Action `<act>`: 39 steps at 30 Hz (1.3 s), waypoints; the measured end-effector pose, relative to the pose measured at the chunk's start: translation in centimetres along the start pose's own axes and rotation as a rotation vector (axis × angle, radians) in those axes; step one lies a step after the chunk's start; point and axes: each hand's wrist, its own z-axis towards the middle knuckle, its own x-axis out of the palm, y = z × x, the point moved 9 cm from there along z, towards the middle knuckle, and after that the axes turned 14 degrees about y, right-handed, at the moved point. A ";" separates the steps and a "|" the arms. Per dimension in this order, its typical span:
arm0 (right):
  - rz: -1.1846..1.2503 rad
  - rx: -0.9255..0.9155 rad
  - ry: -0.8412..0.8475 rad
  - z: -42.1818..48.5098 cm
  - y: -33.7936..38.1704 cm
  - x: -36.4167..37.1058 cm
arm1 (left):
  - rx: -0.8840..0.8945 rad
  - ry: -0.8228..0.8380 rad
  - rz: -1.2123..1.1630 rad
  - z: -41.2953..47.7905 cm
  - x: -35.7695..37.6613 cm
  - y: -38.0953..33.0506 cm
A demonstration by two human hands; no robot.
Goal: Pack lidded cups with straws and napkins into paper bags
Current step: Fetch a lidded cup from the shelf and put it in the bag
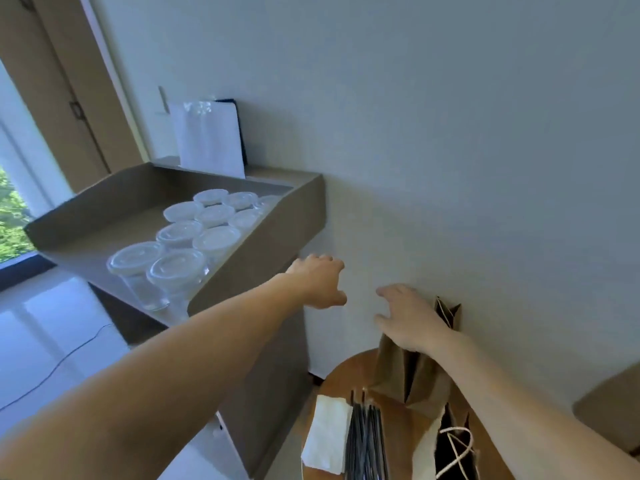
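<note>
Reaching for a cup.
Left hand (320, 282) stretched toward the cups (176, 271), right hand (408, 318) above the paper bag (405, 379), each grip released and empty; next, likely, lifting one cup.

Bare left forearm (173, 358), lower left of frame; bare right forearm (502, 393), lower right. Both uncovered along their visible length, ending in bare left hand (320, 282) and right hand (408, 317).

from my end this reads as a plain indoor room, home or small office, i can't tell which, set up as a drinks-packing corner: bare white wall (450, 133), a window (10, 209) with greenery outside, pale glossy floor (52, 323) with a loose cable (62, 362), a taupe counter (263, 244) carrying clear lidded cups (180, 233), and a round wooden counter (346, 375) with paper bags (408, 379), napkins (327, 434) and straws (367, 441).
</note>
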 end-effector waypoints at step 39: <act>-0.545 -0.289 0.242 41.0 43.2 0.3 | -0.223 -0.054 -0.233 2.7 -1.7 54.0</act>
